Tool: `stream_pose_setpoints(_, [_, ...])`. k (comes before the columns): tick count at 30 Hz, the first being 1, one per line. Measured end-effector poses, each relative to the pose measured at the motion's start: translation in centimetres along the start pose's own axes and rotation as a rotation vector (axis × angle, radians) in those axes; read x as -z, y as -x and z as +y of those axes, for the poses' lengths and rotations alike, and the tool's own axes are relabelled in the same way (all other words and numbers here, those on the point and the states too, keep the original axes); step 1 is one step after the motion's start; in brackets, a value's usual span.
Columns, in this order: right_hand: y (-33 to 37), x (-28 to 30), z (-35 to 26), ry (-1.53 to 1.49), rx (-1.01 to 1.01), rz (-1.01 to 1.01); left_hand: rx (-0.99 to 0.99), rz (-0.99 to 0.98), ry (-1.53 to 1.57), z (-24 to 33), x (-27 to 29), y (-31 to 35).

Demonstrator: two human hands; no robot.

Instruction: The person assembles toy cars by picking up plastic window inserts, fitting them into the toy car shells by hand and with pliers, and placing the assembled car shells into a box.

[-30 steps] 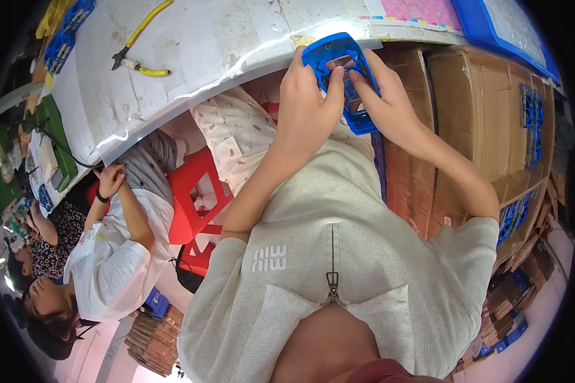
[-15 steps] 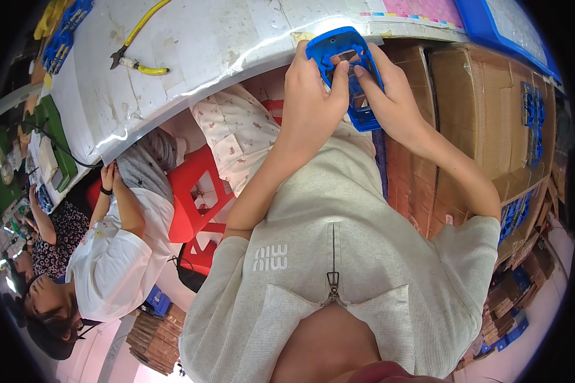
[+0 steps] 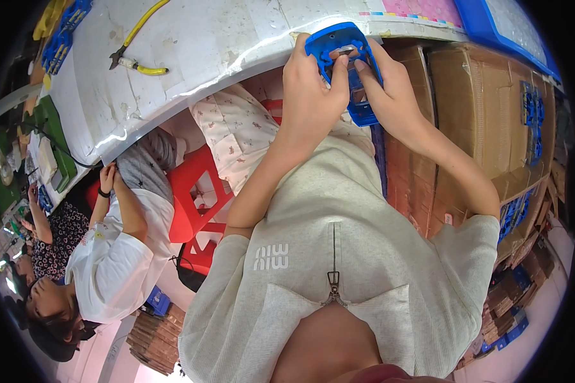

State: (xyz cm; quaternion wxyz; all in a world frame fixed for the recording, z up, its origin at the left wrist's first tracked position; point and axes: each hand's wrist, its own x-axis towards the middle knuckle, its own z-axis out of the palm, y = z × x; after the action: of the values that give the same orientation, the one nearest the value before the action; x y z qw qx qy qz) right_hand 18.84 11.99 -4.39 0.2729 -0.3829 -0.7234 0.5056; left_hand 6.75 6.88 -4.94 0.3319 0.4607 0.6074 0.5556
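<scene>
Between my two hands is a blue plastic housing point(image 3: 363, 116), an open shell with rounded ends and cut-outs inside, held tilted just past the table's near edge. My left hand point(image 3: 310, 96) is closed round its left side, thumb pressed inside the shell. Gripping the right side is my right hand point(image 3: 393, 96), its thumb also inside, close to the other thumb. A small clear or shiny piece seems to lie in the shell by the thumb tips; its kind cannot be made out. The fingers behind the housing are hidden.
Yellow-handled cutting pliers point(image 3: 129, 54) lie on the white table point(image 3: 191, 38). A blue tray point(image 3: 501, 38) stands at the far right. Cardboard boxes point(image 3: 460, 115) with blue parts are on my right. To the left are a red stool point(image 3: 195, 191) and a seated co-worker point(image 3: 118, 255).
The blue housing has tipped and risen slightly, and both hands have shifted a little with it. My thumbs remain inside the shell.
</scene>
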Motion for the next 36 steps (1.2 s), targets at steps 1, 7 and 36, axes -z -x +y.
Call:
stream_pose_setpoints(1, [0.0,0.0,-0.2,0.001,0.001,0.002,-0.056,0.025,-0.035,0.0,0.0,-0.1])
stream_pose_setpoints(7, [-0.2,0.0,-0.2,-0.037,0.016,-0.010,-0.108,0.077,0.036,-0.1,0.2,-0.2])
stream_pose_setpoints(36, [0.4,-0.3,0.1,-0.113,-0.104,-0.124,0.057,0.171,0.264,-1.2,0.7,0.9])
